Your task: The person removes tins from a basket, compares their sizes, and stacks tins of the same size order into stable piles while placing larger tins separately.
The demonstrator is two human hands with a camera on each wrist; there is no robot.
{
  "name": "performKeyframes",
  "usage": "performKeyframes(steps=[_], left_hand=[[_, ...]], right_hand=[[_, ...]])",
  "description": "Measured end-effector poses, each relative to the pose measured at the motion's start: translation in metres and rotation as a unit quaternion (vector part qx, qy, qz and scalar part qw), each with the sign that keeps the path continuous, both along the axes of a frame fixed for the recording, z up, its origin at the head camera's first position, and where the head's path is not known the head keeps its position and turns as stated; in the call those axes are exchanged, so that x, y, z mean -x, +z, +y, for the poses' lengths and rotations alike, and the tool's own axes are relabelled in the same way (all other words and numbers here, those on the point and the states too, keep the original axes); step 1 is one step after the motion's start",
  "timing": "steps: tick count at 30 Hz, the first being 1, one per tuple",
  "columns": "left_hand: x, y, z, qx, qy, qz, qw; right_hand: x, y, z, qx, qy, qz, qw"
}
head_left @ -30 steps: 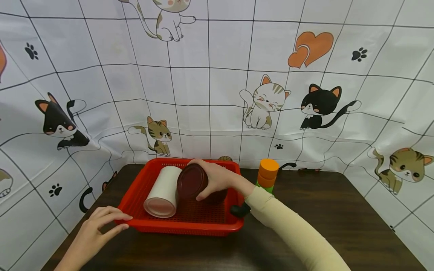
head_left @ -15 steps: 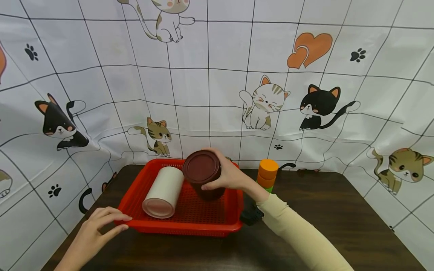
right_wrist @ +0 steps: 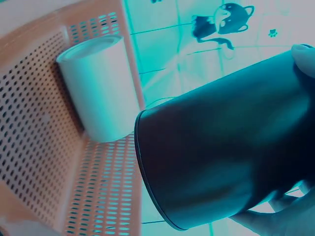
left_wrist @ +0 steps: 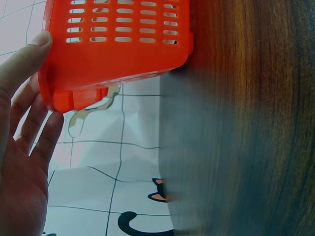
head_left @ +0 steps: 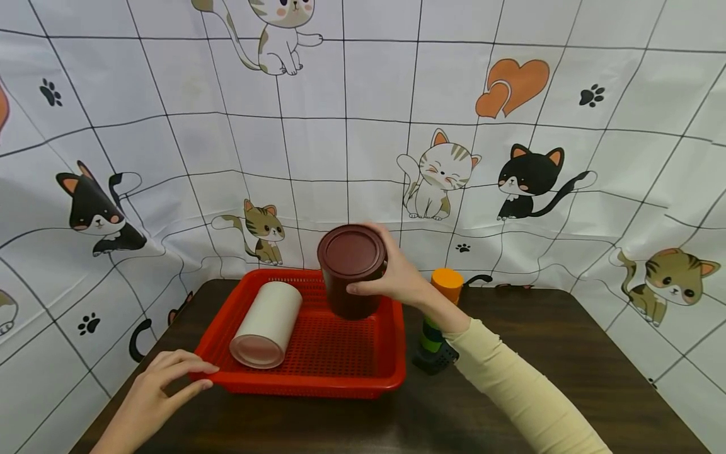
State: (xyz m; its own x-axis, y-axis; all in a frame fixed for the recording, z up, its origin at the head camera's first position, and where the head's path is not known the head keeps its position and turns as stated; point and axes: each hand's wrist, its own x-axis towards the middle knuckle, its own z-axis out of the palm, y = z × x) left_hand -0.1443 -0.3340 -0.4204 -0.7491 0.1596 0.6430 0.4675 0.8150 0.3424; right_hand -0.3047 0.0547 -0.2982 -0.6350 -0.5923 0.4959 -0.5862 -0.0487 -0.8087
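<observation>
My right hand (head_left: 399,277) grips a dark brown cylindrical canister (head_left: 353,268) with a flat lid, raised above the red plastic basket (head_left: 306,382). The thumb is on the near side and the fingers go round the far side. In the right wrist view the canister (right_wrist: 216,147) fills the middle, clear of the basket floor. A white cylindrical canister (head_left: 269,321) lies on its side in the basket's left half. At the basket's near left corner my left hand (head_left: 159,391) holds the rim between thumb and fingers, as the left wrist view also shows.
Behind my right forearm, on the dark wooden table (head_left: 539,359), stands an orange and green stacked object (head_left: 447,280), partly hidden. A black device (head_left: 435,359) sits at my right wrist. A white cat-print sheet (head_left: 363,145) hangs behind and beside the table.
The brown canister has risen out of the basket in my right hand, tilting more upright and shifting slightly right. My left hand stays at the corner.
</observation>
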Motion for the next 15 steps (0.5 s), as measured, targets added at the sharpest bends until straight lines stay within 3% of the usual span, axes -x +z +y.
performKeyframes(steps=[7, 15], left_hand=[[-0.001, -0.001, 0.000, 0.000, 0.005, -0.006, 1.0000], [0.000, -0.001, -0.001, 0.001, 0.007, -0.006, 1.0000]], right_hand=[[-0.003, 0.025, 0.009, 0.043, -0.024, 0.022, 0.9985], [-0.012, 0.067, 0.038, 0.053, -0.079, 0.017, 0.9953]])
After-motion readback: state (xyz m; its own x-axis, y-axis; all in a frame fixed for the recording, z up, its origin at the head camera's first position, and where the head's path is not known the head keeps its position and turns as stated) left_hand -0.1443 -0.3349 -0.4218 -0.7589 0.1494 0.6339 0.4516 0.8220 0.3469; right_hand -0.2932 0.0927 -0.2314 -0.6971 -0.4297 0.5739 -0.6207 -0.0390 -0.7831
